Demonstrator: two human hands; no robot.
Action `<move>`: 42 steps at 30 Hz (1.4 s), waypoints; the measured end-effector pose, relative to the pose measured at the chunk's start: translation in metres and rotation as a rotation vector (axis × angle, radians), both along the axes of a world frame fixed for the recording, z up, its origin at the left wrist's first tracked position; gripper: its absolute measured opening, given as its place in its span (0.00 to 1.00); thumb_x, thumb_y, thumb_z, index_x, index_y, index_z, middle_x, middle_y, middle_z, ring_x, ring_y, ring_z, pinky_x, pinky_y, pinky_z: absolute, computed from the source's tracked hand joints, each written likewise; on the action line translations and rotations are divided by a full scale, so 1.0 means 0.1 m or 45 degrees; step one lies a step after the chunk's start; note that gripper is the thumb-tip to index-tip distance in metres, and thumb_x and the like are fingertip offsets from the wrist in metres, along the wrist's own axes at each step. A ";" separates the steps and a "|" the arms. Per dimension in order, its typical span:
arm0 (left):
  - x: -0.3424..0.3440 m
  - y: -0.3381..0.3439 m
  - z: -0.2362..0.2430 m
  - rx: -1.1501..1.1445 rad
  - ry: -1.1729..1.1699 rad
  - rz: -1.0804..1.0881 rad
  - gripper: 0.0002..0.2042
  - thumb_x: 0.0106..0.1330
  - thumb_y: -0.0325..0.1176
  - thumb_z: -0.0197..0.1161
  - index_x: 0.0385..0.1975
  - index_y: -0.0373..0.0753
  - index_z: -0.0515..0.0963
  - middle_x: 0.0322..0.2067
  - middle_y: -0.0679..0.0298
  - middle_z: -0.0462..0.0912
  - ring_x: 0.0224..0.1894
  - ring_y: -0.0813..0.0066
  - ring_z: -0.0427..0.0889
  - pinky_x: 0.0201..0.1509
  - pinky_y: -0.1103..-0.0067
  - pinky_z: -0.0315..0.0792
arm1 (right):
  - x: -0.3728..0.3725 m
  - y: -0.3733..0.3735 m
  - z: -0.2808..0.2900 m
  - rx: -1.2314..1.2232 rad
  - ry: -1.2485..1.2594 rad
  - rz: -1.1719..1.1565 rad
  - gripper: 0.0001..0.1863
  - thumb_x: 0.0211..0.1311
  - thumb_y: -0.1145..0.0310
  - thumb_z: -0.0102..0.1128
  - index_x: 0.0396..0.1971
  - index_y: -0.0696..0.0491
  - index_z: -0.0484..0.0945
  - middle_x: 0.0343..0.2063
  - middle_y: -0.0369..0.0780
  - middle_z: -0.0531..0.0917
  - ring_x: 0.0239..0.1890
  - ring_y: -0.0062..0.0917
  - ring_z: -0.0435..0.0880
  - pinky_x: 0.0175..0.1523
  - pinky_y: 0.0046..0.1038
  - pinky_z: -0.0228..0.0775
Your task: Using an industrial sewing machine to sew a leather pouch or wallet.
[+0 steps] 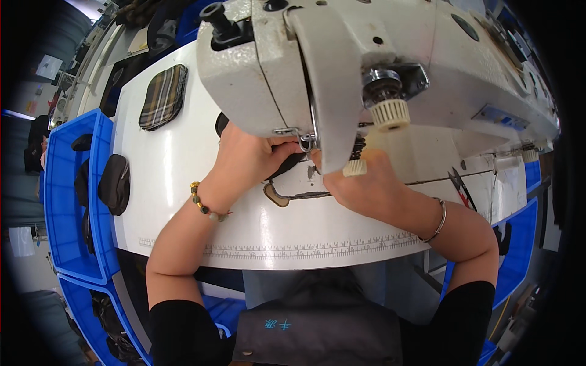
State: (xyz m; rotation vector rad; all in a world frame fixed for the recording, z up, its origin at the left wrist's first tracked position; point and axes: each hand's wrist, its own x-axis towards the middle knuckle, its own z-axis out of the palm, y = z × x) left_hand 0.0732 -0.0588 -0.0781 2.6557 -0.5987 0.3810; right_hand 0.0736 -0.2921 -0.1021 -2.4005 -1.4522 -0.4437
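Both hands work close together under the head of a white sewing machine (329,73), by its needle area. My left hand (244,158) has its thumb and fingers pinched together on a black fabric piece (287,168), part of which lies beneath the hand. Opposite it, my right hand (366,189) is closed beside the needle area, fingers bent inward. The machine's front cover and a cream tension knob (355,168) hide its fingertips, so what they hold does not show. A tan, dark-edged strip (278,196) lies on the table just in front of the hands.
A plaid padded piece (163,97) and a black pouch (114,184) lie at the left of the white table (177,183). Blue bins (108,238) with black pieces flank it. Red-and-black thread snips (462,188) rest near my right forearm. A printed ruler (293,251) follows the front edge.
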 end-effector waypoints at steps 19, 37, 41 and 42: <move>0.00 -0.04 0.00 0.017 -0.071 0.037 0.11 0.48 0.35 0.77 0.33 0.48 0.89 0.33 0.65 0.85 0.40 0.57 0.81 0.44 0.69 0.74 | 0.01 -0.01 -0.13 -0.060 -0.156 -0.007 0.10 0.45 0.69 0.63 0.31 0.52 0.84 0.29 0.38 0.80 0.25 0.27 0.78 0.23 0.31 0.64; 0.03 -0.04 0.09 -0.340 0.354 0.162 0.13 0.53 0.35 0.75 0.37 0.39 0.86 0.29 0.58 0.87 0.32 0.59 0.85 0.36 0.71 0.77 | -0.13 0.04 0.01 0.079 0.062 0.044 0.16 0.51 0.70 0.61 0.42 0.52 0.83 0.16 0.35 0.77 0.17 0.27 0.79 0.19 0.30 0.68; 0.03 -0.01 0.05 -0.389 0.444 0.203 0.14 0.52 0.35 0.76 0.37 0.39 0.85 0.29 0.58 0.87 0.32 0.60 0.85 0.36 0.71 0.77 | -0.17 0.11 0.05 0.027 0.120 0.090 0.19 0.54 0.71 0.59 0.47 0.58 0.80 0.15 0.35 0.77 0.16 0.26 0.78 0.18 0.30 0.67; 0.02 -0.01 0.05 -0.384 0.440 0.199 0.13 0.53 0.35 0.75 0.37 0.39 0.85 0.29 0.59 0.87 0.30 0.59 0.84 0.36 0.71 0.77 | -0.20 0.11 0.08 0.029 0.120 0.090 0.19 0.54 0.71 0.59 0.47 0.58 0.80 0.15 0.35 0.77 0.16 0.26 0.78 0.18 0.30 0.67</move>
